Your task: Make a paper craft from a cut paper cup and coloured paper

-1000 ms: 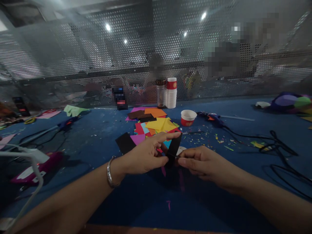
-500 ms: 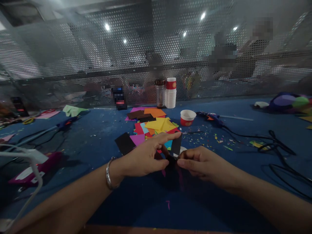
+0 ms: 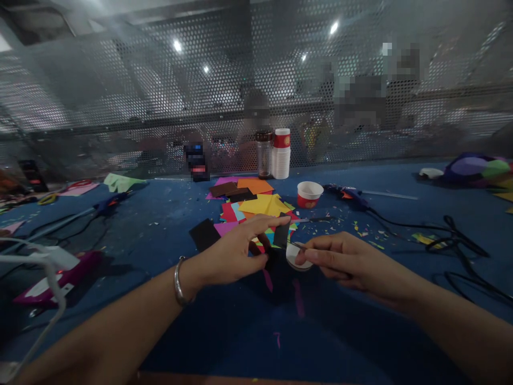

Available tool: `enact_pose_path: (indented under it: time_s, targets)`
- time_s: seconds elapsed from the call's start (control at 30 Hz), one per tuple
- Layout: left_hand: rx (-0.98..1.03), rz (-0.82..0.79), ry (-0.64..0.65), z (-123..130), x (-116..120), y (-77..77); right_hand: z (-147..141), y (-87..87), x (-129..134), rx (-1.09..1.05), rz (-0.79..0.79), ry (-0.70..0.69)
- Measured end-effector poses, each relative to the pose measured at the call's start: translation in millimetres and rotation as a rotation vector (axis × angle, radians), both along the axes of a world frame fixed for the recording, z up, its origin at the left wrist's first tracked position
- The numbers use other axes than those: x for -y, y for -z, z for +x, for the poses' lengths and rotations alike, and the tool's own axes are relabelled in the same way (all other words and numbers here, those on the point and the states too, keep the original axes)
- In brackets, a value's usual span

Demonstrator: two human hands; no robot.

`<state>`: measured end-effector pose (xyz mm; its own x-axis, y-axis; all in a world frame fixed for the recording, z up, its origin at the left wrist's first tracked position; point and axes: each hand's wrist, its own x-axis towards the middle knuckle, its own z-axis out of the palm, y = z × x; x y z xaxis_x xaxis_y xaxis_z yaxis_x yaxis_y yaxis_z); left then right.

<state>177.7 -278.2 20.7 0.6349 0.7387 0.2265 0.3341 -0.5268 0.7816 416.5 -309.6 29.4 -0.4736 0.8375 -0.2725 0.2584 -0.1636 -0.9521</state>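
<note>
One right hand (image 3: pixel 347 262); farther than before from the black strip (image 3: pixel 282 232)

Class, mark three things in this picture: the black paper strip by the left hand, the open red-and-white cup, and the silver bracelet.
Black paper strip (image 3: pixel 282 234): head view, its flat face.
Red-and-white cup (image 3: pixel 307 201): head view, its outer wall.
Silver bracelet (image 3: pixel 177 280): head view, its outer band.

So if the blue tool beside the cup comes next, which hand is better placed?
Probably the right hand: it's nearer the blue tool, though pinching a thin item. The left hand is farther across, holding a black strip.
</note>
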Motion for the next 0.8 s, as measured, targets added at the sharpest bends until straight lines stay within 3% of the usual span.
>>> enact_pose_path:
  time_s: [0.2,0.37,0.5,0.63,0.8]
  targets:
    - [-0.262,-0.166,0.047,-21,-15,-10.3,1,0.9,-3,-0.005,0.012,0.035]
    - [-0.349,-0.107,0.017,-28,-21,-15.4,0,-1.9,-3,0.029,0.03,0.032]
    - [-0.188,-0.182,-0.07,-22,-17,-14.8,-1,-0.5,-3,0.044,0.046,0.021]
    - [-0.031,-0.077,-0.139,-12,-11,-10.9,-1,2.2,-2,0.055,0.041,0.001]
    - [0.137,-0.042,-0.121,-3,-6,-3.1,-4,1.5,-1,0.046,0.029,-0.006]
